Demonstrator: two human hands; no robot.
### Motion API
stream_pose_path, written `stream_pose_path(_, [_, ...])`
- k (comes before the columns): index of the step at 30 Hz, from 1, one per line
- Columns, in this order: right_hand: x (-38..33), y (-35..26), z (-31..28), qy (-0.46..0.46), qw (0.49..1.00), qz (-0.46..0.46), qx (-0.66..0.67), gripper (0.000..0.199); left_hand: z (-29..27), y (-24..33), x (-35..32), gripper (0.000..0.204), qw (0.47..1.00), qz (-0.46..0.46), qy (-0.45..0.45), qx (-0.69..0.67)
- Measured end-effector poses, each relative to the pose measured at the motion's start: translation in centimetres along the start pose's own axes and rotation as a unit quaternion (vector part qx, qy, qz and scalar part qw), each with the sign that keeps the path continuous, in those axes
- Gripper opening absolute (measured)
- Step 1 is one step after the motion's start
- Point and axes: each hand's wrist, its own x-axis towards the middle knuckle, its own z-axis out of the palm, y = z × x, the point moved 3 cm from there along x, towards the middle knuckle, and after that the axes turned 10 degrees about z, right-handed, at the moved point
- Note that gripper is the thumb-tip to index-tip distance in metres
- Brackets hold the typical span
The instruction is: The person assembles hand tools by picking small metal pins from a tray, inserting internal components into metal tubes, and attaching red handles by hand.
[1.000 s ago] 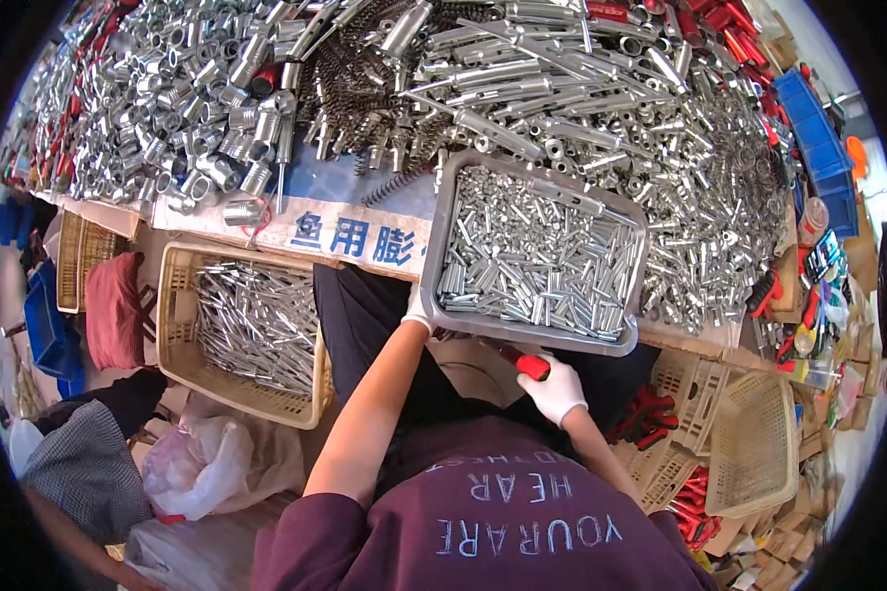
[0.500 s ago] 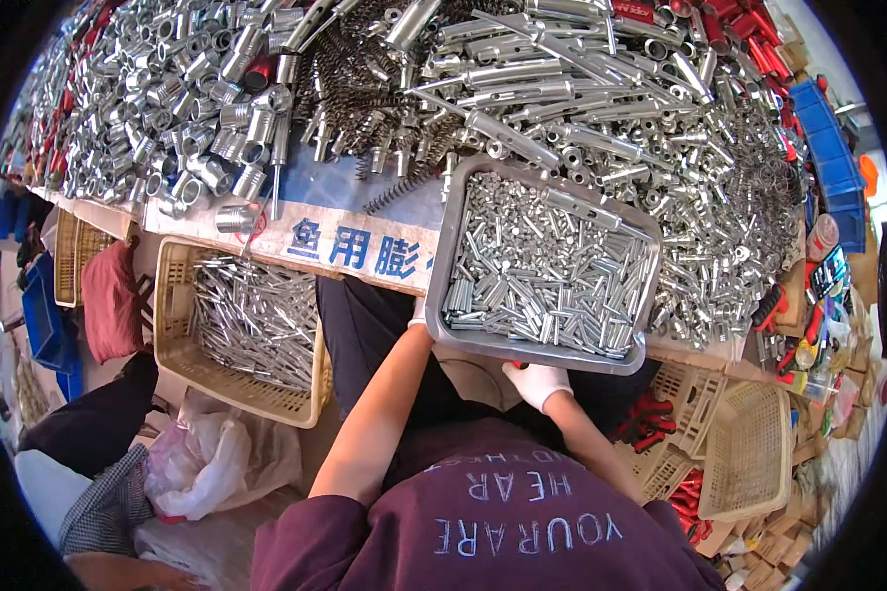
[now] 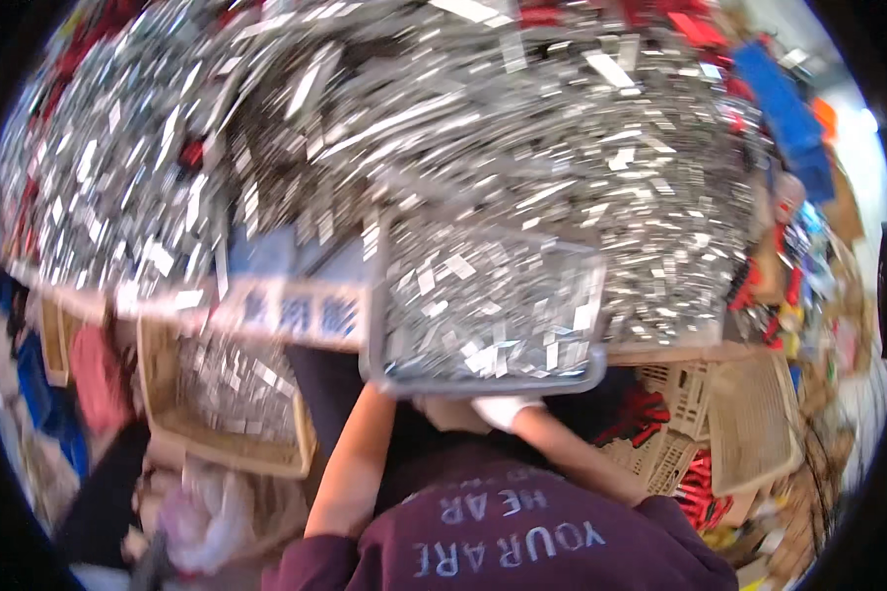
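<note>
Showing near the gray tray (image 3: 483, 382) are blue characters (image 3: 337, 313) and shirt lettering (image 3: 508, 554).

1. Your left hand: hidden behind the tray (image 3: 483, 385); only its forearm (image 3: 353, 468) shows.
2. Your right hand (image 3: 508, 411): glove partly visible, fingers covered by the tray's near side; grip, and anything held, cannot be told.
3. Metal parts (image 3: 478, 305) in the tray: smeared, single shapes unreadable.
4. Tabletop (image 3: 660, 353): far side cut off above; its piles (image 3: 118, 187) blurred.
5. Your shirt (image 3: 552, 512): runs off the lower edge.
</note>
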Motion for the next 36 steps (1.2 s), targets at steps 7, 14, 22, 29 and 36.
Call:
stream_pose_path(7, [4.8,-4.0,4.1,-0.027,0.980,-0.120,0.158,0.056,3.9,3.3,0.4,0.050,0.885,0.012,-0.055,0.462])
stream_pose_path(14, [3.2,10.2,-0.1,0.068,0.943,-0.020,0.324,0.059,22.6,-2.2,-13.9,0.060,0.377,0.286,-0.464,0.749])
stream_pose_path(22, [-1.7,0.7,-1.6,0.209,0.938,0.001,0.278,0.062,24.0,-8.4,-14.8,0.055,0.227,0.159,-0.482,0.831])
stream_pose_path(29, [0.3,-0.8,-4.5,0.190,0.919,-0.161,0.305,0.063,26.0,-7.9,-13.6,0.053,0.222,0.148,-0.471,0.841])
stream_pose_path(36, [0.2,1.3,-4.4,0.147,0.928,-0.138,0.314,0.062,25.7,-8.9,-12.8,0.052,0.231,0.136,-0.485,0.832])
